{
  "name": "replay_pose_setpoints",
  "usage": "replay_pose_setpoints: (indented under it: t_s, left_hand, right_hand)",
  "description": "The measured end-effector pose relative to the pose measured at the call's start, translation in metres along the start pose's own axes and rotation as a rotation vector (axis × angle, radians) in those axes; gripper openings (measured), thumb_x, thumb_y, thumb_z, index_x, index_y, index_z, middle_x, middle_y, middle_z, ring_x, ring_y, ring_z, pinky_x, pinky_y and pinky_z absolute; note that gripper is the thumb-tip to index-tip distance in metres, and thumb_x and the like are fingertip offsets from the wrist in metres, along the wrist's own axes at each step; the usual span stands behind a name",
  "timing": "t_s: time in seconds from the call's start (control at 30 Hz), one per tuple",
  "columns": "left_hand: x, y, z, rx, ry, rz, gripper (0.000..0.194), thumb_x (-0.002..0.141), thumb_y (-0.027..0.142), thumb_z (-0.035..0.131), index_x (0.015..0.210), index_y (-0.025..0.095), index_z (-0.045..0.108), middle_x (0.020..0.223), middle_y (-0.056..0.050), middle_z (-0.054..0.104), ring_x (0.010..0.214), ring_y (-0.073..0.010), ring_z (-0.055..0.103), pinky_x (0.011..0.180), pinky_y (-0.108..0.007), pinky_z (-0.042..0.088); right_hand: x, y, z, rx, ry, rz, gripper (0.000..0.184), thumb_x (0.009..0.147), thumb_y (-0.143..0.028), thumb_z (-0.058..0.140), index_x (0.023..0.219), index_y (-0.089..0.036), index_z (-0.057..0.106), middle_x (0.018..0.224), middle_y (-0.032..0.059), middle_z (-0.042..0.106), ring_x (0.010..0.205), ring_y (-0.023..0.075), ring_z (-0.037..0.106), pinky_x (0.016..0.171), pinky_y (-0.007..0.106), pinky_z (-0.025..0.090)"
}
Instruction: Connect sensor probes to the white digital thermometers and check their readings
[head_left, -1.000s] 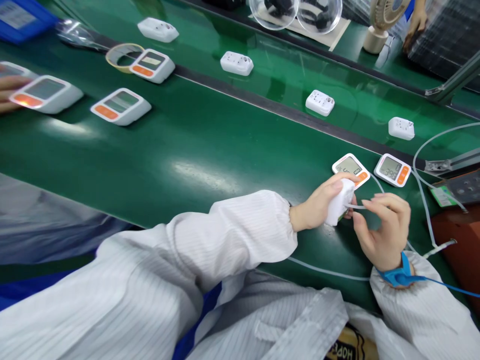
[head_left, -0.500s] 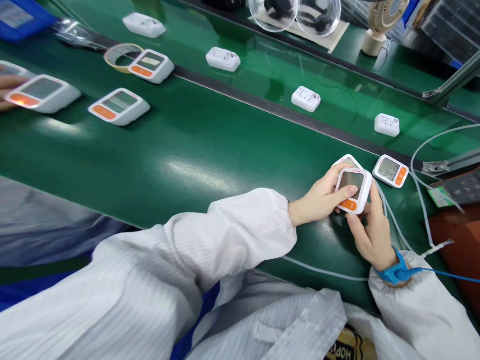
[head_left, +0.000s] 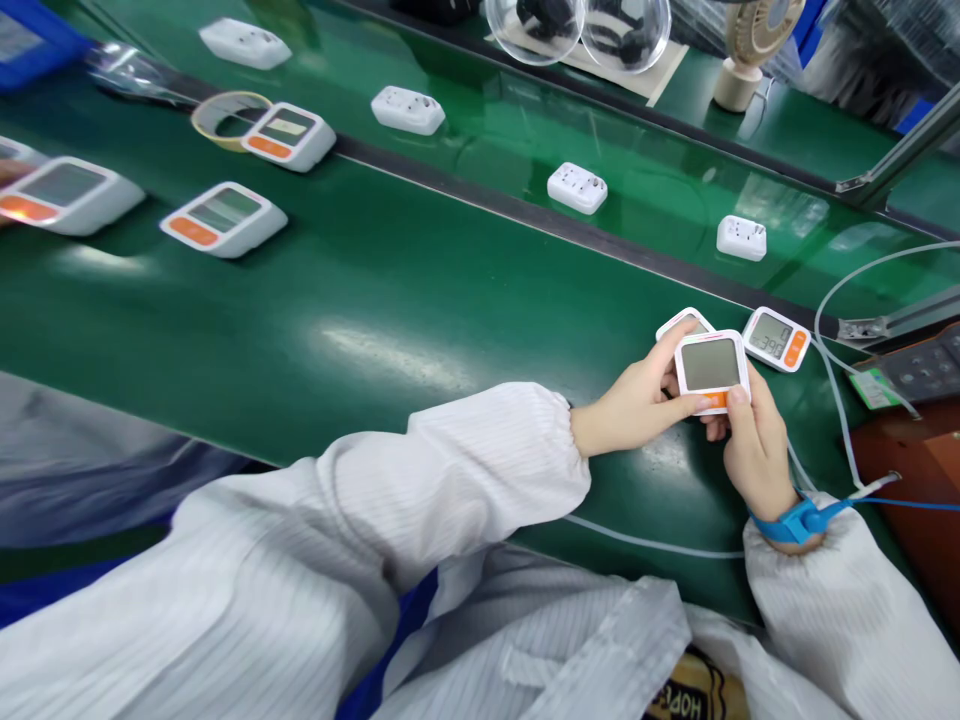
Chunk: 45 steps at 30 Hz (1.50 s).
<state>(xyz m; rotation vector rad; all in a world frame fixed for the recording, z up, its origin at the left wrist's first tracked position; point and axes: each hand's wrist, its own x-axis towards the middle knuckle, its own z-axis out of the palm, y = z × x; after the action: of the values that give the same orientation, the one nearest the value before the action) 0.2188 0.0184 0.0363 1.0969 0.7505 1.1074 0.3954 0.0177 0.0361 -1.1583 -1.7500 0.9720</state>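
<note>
Both hands hold one small white monitor unit (head_left: 711,366) with a grey blank screen and an orange button, raised just over the green belt (head_left: 420,290). My left hand (head_left: 637,400) grips its left side, thumb on the orange button. My right hand (head_left: 756,450) grips its lower right edge, also with the thumb at the button; a blue wrist strap (head_left: 796,520) circles that wrist. Behind the held unit lies a second unit (head_left: 679,324), partly hidden. Further right, a third unit (head_left: 776,338) shows digits on its display.
More white units (head_left: 223,217) lie at the left of the belt beside a tape ring (head_left: 225,118). White adapters (head_left: 577,187) sit spaced along the far lane. Clear tubes (head_left: 836,400) loop at the right near a red-brown box (head_left: 919,480). A small fan (head_left: 750,45) stands far right.
The unit was turned from edge-on to screen-up in both hands. My right hand let go of the tube and closed on the unit's lower edge. The adapters on the far lane slid left.
</note>
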Motion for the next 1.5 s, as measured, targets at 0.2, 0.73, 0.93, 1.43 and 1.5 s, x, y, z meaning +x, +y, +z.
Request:
replay_pose_setpoints:
  t_s: [0.2, 0.73, 0.93, 1.43, 1.5]
  left_hand:
    - [-0.001, 0.003, 0.0, -0.004, -0.044, -0.01, 0.084, 0.086, 0.037, 0.072, 0.152, 0.026, 0.023, 0.108, -0.008, 0.065, 0.088, -0.021, 0.068, 0.078, -0.034, 0.056]
    - [-0.002, 0.005, -0.004, 0.071, -0.157, -0.041, 0.079, 0.091, 0.042, 0.065, 0.155, 0.029, 0.02, 0.09, -0.005, 0.064, 0.077, -0.0201, 0.063, 0.068, -0.033, 0.053]
    - [-0.002, 0.004, -0.004, 0.076, -0.139, -0.022, 0.078, 0.09, 0.042, 0.066, 0.155, 0.031, 0.024, 0.097, -0.006, 0.063, 0.078, -0.019, 0.063, 0.068, -0.032, 0.053]
    - [-0.001, -0.003, -0.006, 0.093, -0.152, 0.041, 0.075, 0.091, 0.038, 0.066, 0.153, 0.031, 0.024, 0.101, -0.005, 0.063, 0.076, -0.0164, 0.064, 0.066, -0.03, 0.056]
    - [-0.001, -0.003, -0.006, 0.089, -0.153, 0.046, 0.075, 0.091, 0.037, 0.066, 0.153, 0.032, 0.024, 0.101, -0.005, 0.063, 0.076, -0.0164, 0.064, 0.066, -0.029, 0.056]
  right_hand:
    - [0.0, -0.002, -0.001, -0.029, -0.031, 0.01, 0.049, 0.108, -0.039, 0.036, 0.15, -0.015, 0.044, 0.073, 0.0014, 0.061, 0.053, 0.0161, 0.055, 0.049, 0.027, 0.05]
    - [-0.003, -0.008, 0.0, -0.027, -0.065, 0.011, 0.048, 0.108, -0.034, 0.037, 0.153, -0.017, 0.039, 0.072, 0.0015, 0.063, 0.051, 0.0169, 0.058, 0.045, 0.026, 0.051]
    - [-0.003, -0.008, 0.0, -0.03, -0.072, 0.008, 0.048, 0.108, -0.034, 0.036, 0.153, -0.017, 0.038, 0.073, 0.0021, 0.063, 0.051, 0.017, 0.058, 0.045, 0.027, 0.052]
    - [-0.002, -0.012, -0.001, -0.028, -0.083, 0.105, 0.059, 0.106, -0.05, 0.036, 0.156, -0.018, 0.035, 0.077, 0.0051, 0.063, 0.054, 0.0198, 0.058, 0.049, 0.033, 0.053]
    - [-0.002, -0.013, -0.001, -0.025, -0.079, 0.106, 0.059, 0.106, -0.05, 0.037, 0.155, -0.018, 0.035, 0.077, 0.005, 0.063, 0.054, 0.0198, 0.058, 0.049, 0.033, 0.052]
